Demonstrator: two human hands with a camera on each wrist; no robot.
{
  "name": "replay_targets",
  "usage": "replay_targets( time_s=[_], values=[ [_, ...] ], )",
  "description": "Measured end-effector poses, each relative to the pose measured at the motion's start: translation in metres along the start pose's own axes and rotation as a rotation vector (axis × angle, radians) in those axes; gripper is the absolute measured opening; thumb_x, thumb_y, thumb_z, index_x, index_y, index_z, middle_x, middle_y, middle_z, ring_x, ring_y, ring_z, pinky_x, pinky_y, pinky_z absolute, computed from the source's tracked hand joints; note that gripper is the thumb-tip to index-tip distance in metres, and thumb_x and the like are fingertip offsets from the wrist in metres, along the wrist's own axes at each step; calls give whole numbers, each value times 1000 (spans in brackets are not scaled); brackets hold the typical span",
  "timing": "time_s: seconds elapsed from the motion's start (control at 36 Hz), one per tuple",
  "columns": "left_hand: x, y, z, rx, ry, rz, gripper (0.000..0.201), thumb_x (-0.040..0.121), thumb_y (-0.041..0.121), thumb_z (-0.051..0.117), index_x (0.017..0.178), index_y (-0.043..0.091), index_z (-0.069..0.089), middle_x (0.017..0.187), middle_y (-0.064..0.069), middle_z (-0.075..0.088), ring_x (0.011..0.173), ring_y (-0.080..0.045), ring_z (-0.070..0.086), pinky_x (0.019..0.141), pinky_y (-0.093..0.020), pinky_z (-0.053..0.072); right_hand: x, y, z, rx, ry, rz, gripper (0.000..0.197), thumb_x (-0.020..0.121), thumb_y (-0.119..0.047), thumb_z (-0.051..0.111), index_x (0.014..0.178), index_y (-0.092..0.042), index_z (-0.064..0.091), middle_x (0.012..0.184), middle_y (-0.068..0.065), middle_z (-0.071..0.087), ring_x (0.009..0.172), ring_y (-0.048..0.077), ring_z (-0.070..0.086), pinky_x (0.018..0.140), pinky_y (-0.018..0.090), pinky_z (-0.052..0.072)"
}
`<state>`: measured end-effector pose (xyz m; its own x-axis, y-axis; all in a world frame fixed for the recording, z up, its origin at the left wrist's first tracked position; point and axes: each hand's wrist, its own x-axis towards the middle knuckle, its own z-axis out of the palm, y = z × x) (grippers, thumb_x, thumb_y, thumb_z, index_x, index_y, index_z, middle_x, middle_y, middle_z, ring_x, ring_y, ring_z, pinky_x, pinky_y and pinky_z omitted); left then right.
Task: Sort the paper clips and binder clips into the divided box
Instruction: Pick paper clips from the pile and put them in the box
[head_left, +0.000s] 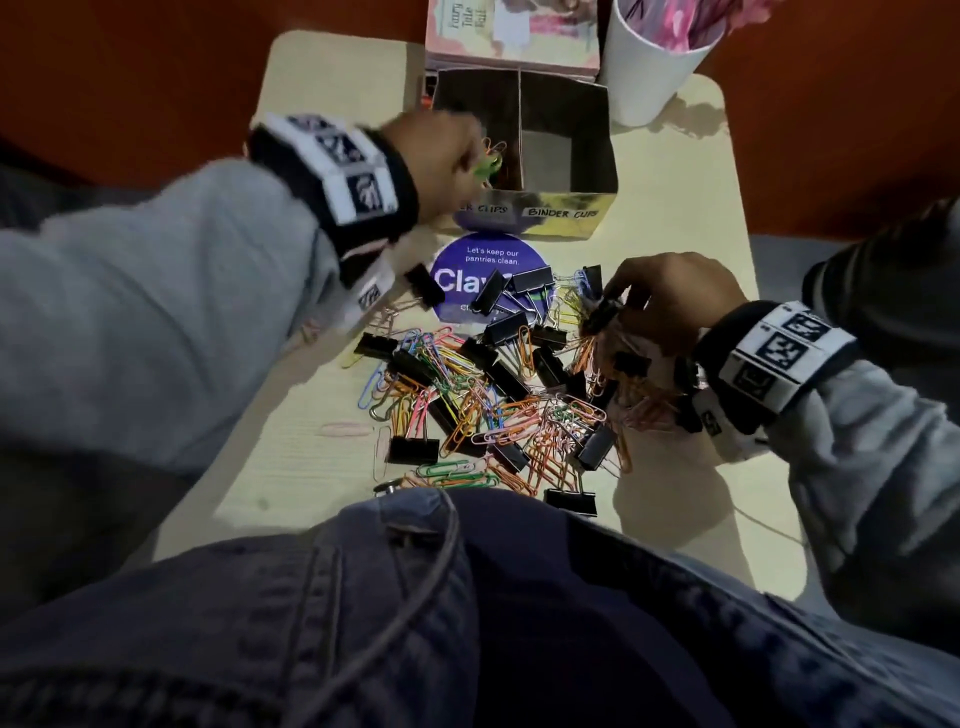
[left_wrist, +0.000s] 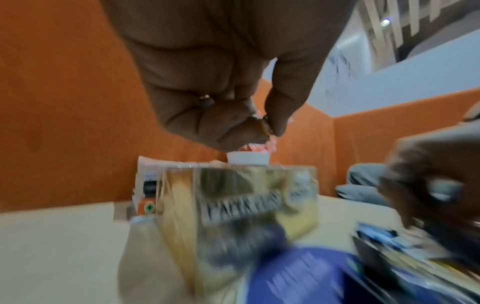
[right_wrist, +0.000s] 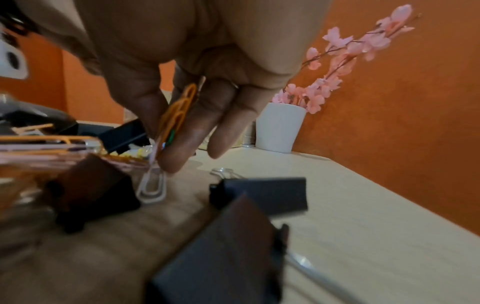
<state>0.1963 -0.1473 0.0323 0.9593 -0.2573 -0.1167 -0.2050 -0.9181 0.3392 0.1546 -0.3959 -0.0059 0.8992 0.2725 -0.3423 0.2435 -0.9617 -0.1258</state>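
Observation:
The divided box (head_left: 592, 156) stands at the table's far side; its right half is labelled "BINDER CLIPS", its left label is partly hidden by my arm. My left hand (head_left: 475, 156) is over the left compartment and pinches a few paper clips (head_left: 489, 165), green and pink. In the blurred left wrist view the left hand (left_wrist: 267, 127) is curled above the box (left_wrist: 233, 205). My right hand (head_left: 610, 306) is at the right side of the mixed pile (head_left: 483, 395) of coloured paper clips and black binder clips. The right hand (right_wrist: 166, 148) pinches orange paper clips (right_wrist: 179, 111) between thumb and forefinger.
A purple round sticker (head_left: 483, 265) lies between box and pile. A white vase (head_left: 654, 67) of pink flowers and a pink book (head_left: 509, 31) stand behind the box. Black binder clips (right_wrist: 259, 195) and a white paper clip (right_wrist: 152, 187) lie under my right hand. My denim-clad knee (head_left: 467, 597) covers the table's near edge.

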Motion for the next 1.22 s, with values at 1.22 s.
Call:
replay_targets(
  time_s=[1.22],
  values=[
    [-123,-79,43,37,-265,-305,51,84,29,61,132,29,44,123,2,42,107,-25,54,87,-31,43,16,-135,-20,-417,-26,-538,39,84,-53,53,106,-24,66,100,5,68,93,28,63,71,32,46]
  ],
)
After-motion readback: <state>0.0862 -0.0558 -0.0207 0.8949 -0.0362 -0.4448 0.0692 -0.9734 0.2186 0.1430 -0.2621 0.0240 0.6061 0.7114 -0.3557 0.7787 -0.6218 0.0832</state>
